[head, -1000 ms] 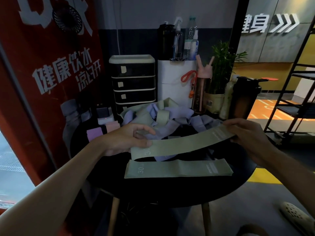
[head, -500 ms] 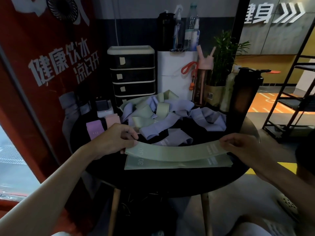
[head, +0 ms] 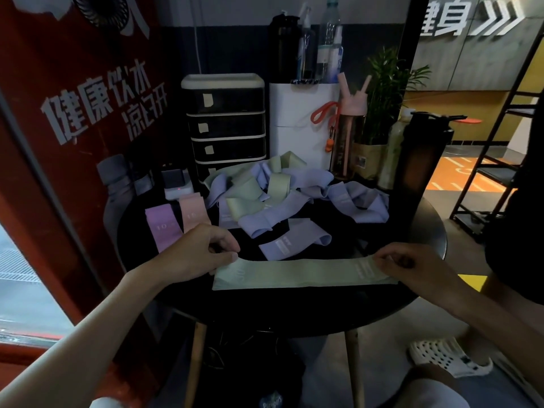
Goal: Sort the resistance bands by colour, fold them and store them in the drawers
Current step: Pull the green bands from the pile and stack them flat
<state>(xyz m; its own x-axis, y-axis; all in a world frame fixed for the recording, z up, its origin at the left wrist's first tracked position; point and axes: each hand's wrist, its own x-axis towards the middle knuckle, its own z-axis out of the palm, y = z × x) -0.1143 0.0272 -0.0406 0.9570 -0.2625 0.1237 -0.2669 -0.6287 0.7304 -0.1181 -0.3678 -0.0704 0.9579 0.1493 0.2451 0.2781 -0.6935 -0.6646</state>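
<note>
A flat green band (head: 300, 273) lies stretched along the near side of the round black table (head: 426, 225), on top of a second green band whose edge shows below it. My left hand (head: 203, 248) pinches its left end and my right hand (head: 409, 265) pinches its right end. Behind it a tangled heap of blue and green bands (head: 279, 195) covers the table's middle, with one blue band (head: 291, 242) lying apart in front. A purple band (head: 160, 228) and a pink band (head: 192, 212) lie flat at the left. The black drawer unit (head: 225, 125) stands at the back, all drawers closed.
A white box (head: 297, 125) with bottles on top stands beside the drawers. A pink bottle (head: 350, 136), a potted plant (head: 379, 113) and a dark shaker (head: 424, 160) crowd the back right. A small white device (head: 176, 184) sits at the back left. A red banner walls the left side.
Both hands have lowered the green band from above the table onto the other green band lying there, lining it up on top. The view has tilted down slightly.
</note>
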